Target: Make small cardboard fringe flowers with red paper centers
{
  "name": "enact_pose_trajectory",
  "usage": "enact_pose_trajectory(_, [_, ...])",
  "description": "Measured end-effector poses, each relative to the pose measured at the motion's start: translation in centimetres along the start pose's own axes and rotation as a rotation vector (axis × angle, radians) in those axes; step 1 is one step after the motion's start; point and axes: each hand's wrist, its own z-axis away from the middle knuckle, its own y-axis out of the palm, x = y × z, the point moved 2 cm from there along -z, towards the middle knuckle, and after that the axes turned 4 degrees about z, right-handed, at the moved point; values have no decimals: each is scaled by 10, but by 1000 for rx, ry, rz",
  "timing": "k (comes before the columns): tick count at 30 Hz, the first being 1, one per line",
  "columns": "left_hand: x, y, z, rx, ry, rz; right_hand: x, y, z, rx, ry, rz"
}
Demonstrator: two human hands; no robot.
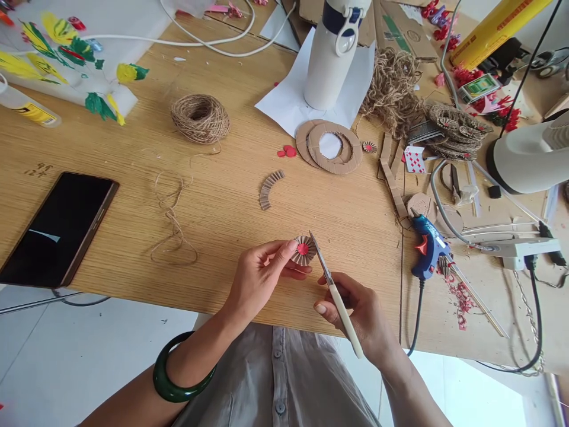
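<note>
Head view: your left hand [256, 281] pinches the corrugated cardboard rosette [303, 250] in a narrow grip, holding it up at that hand's 2 o'clock, its edge offered to the scissors [342, 314] gripped firmly in your right hand [367, 314], just beside it.

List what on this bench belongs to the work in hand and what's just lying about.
Belongs:
left hand holding a pleated cardboard rosette; right hand with scissors; pleated cardboard strip; blue glue gun; jute twine ball

Lying about, seemingly:
black smartphone; white insulated bottle; playing card
</note>
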Motion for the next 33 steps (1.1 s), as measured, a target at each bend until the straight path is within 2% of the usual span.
enact_pose_trajectory(5, [-1, 0, 0, -39, 66, -88, -3, -1, 3, 30, 8, -8])
enact_pose_trajectory(10, [-8, 1, 4, -59, 165, -191, 1, -3, 5, 120, 6, -63])
enact_pose_trajectory(16, [-13, 4, 8, -75, 253, -293, 3, -3, 7, 134, 13, -88])
enact_pose_trajectory(27, [-12, 5, 11, -61, 240, -327, 3, -2, 7, 118, -4, -60])
enact_pose_trajectory(33, [-13, 6, 10, -51, 166, -295, 4, -2, 5, 75, -38, -27])
